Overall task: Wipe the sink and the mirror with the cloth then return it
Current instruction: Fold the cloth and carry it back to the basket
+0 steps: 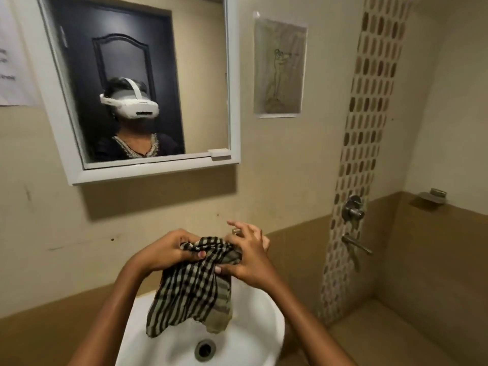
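A black-and-beige checked cloth [192, 286] hangs above the white sink [253, 336], bunched at its top. My left hand [169, 253] grips the bunched top from the left. Pinching its right side is my right hand [247, 256], thumb on the fabric and upper fingers spread. The cloth's lower end dangles over the basin, above the drain [205, 350]. On the wall above hangs the white-framed mirror [232, 83], reflecting a person with a white headset and a dark door. The tap is mostly hidden behind my right hand.
A paper drawing [280, 67] hangs right of the mirror, another sheet [13, 56] at the left edge. A shower valve [352, 208] and spout [356, 244] sit on the mosaic strip at right. A soap dish [433, 196] is mounted on the right wall.
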